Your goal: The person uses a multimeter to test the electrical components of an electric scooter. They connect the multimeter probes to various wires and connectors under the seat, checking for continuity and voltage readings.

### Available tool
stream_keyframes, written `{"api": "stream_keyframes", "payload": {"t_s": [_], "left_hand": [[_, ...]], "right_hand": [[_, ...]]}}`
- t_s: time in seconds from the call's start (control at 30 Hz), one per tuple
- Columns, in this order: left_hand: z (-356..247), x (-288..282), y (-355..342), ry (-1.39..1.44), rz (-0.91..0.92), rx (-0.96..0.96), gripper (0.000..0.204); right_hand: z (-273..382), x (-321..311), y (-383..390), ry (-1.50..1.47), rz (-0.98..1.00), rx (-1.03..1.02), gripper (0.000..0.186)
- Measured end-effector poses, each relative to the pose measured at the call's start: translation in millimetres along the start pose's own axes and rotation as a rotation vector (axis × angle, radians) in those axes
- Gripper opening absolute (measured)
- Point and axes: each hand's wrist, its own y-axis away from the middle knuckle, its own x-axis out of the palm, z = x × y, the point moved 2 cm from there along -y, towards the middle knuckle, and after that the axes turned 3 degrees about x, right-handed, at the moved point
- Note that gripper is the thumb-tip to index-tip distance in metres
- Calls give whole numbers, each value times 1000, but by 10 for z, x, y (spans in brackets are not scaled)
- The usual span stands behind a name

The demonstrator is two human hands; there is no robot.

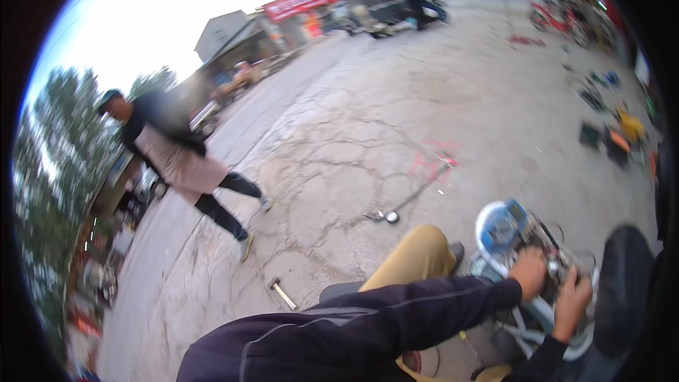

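Note:
My left hand (530,274) is closed among exposed metal parts and cables on a white-framed scooter or similar vehicle. A blue-and-white instrument panel (503,226) tilts up just beyond it. Lower and to the right, my right hand (571,301) is raised with thumb and fingers bent together against the same parts. What either hand grips is too small and blurred to make out. White curved frame tubes (541,311) show below my hands.
A hammer (283,293) and a round gauge with a hose (391,217) lie on the cracked pavement. A person in an apron (177,155) is mid-stride at the left. Tools and cases (612,134) lie at the right. A black seat-like shape (624,290) stands beside my right hand.

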Motion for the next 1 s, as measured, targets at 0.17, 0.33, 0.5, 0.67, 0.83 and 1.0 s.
{"api": "stream_keyframes", "payload": {"t_s": [0.17,0.33,0.5,0.67,0.83,1.0], "left_hand": [[-74,-34,-13,2,23,-19,19],[-64,13,-34,44,34,0,22],[-30,143,-60,37,13,-14,27],[275,4,-42,-220,124,139,23],[541,-452,-82,101,-9,369,24],[459,-661,-153,145,116,334,22]], "right_hand": [[-283,87,-148,-19,-18,112,38],[-119,39,-145,242,-60,138,47],[185,25,-185,111,-72,-20,39],[299,-12,2,227,-71,152,45],[472,0,125,-43,-135,-55,23],[577,87,36,-81,-44,72,20]]}}
